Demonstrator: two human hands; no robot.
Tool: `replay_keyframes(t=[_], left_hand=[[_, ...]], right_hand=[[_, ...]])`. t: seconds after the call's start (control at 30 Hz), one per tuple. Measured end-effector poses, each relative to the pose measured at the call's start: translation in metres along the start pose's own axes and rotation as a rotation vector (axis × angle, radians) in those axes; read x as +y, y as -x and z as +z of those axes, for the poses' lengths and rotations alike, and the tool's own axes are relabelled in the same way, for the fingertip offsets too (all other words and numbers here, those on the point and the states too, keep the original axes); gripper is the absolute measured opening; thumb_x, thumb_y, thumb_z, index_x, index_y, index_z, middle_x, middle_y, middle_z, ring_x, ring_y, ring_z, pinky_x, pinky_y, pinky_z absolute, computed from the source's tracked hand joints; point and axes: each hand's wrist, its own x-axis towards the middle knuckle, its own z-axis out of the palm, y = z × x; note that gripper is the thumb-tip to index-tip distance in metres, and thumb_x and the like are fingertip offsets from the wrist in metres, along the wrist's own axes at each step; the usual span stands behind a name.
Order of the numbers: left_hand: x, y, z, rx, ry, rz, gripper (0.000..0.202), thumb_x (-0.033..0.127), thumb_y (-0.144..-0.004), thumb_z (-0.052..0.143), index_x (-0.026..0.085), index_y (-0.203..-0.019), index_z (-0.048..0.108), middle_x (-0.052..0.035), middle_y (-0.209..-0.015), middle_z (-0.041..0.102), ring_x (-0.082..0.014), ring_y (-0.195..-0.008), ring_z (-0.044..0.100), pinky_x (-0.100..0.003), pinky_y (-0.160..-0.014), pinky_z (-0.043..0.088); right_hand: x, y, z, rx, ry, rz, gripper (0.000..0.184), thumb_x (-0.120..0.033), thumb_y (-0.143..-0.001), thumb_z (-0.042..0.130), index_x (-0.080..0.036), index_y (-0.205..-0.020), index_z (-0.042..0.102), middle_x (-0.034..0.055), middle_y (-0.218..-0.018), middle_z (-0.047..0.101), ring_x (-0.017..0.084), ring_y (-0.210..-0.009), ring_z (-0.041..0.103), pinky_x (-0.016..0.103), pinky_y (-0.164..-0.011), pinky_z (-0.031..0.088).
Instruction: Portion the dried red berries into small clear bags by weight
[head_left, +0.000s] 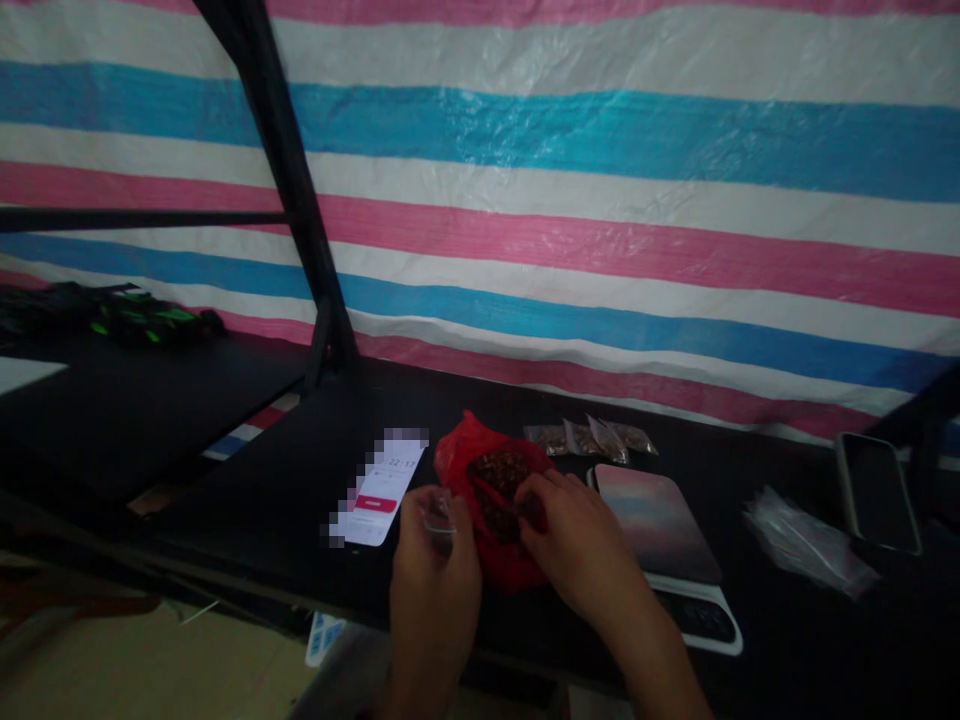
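Observation:
My left hand [436, 560] is closed around a small clear plastic bag [440, 515], held upright just left of the red plastic bag [469, 440]. That red bag stands with its mouth spread, showing dark brown, crumbly bits [501, 468]. My right hand [570, 530] reaches over its right side, fingers pinched together at the mouth. Something red shows at those fingertips; whether it is a scoop or a fold of the bag I cannot tell. Behind and to the right lie several small filled clear packets [592, 438].
A kitchen scale [660, 520] sits right of the red bag. Farther right are a stack of clear bags [810, 545] and a dark-screened phone [879, 492]. A lit phone [379, 490] lies to the left. A black frame post [289, 170] rises behind, before a striped sheet [600, 140].

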Motion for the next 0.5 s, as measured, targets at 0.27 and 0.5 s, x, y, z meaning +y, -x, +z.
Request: replay_keyframes(t=[0.27,0.5], left_hand=[[-0.006,0.017,0.000,-0.107,0.107,-0.054,0.058,0.080,-0.085,0.063,0.024,-0.098,0.064,-0.0010,-0.080,0.062,-0.0182,-0.066,0.055,-0.030,-0.060,0.046],[0.002,0.008,0.001,-0.050,0.282,-0.144,0.060,0.080,-0.079,0.069,0.024,-0.098,0.059,0.0048,-0.067,0.054,-0.0146,-0.055,0.047,-0.026,-0.049,0.041]], right_hand=[[0.004,0.002,0.004,-0.013,-0.236,-0.066,0.022,-0.009,-0.087,0.072,-0.026,-0.099,0.077,0.0023,-0.113,0.080,0.025,-0.111,0.070,0.036,-0.096,0.045],[0.010,0.000,0.011,-0.010,-0.458,-0.054,0.017,-0.014,-0.086,0.066,-0.026,-0.095,0.075,-0.0005,-0.093,0.081,0.020,-0.089,0.075,0.029,-0.076,0.048]])
